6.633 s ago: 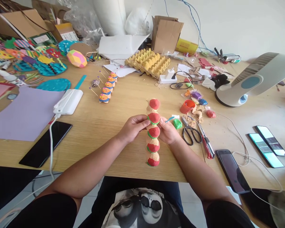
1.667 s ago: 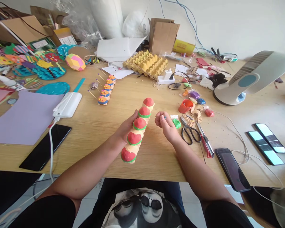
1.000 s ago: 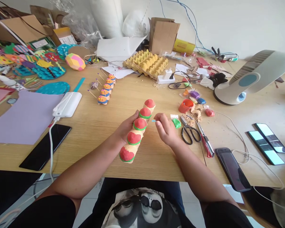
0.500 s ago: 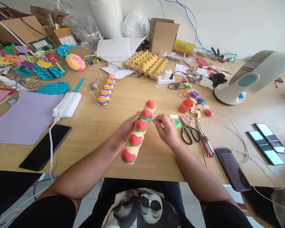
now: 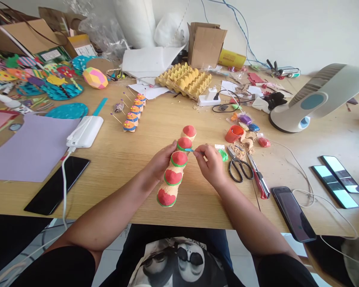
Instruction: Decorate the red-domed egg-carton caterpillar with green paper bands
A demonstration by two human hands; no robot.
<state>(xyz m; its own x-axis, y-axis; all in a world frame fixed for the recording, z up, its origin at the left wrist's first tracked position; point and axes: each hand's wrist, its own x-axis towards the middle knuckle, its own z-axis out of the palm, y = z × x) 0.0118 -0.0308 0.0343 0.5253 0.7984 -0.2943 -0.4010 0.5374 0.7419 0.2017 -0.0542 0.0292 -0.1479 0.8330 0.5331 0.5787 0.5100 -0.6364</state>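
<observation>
My left hand (image 5: 163, 160) grips an egg-carton strip (image 5: 172, 177) by its left side, holding it tilted over the table. Its bumps carry red caps, most with a green band round the lower edge; the rest is pale and rough. Pinched in my right hand (image 5: 211, 163) is a small blue modelling tool (image 5: 189, 150), its flat tip touching the second bump from the far end, by the green band. Right of that hand lie a bit of green clay (image 5: 223, 154), black-handled scissors (image 5: 239, 169) and a red utility knife (image 5: 259, 179).
A finished-looking caterpillar strip (image 5: 134, 113) with matchstick-like feelers stands beyond my left hand. Farther back are a yellow egg tray (image 5: 184, 79) and a power strip (image 5: 209, 99). A red cup (image 5: 234, 133), a white fan (image 5: 311, 99) and several phones (image 5: 293, 213) occupy the right side.
The near end of the egg-carton strip has swung slightly to the right. Both hands keep nearly the same place, with the tool still against the second bump.
</observation>
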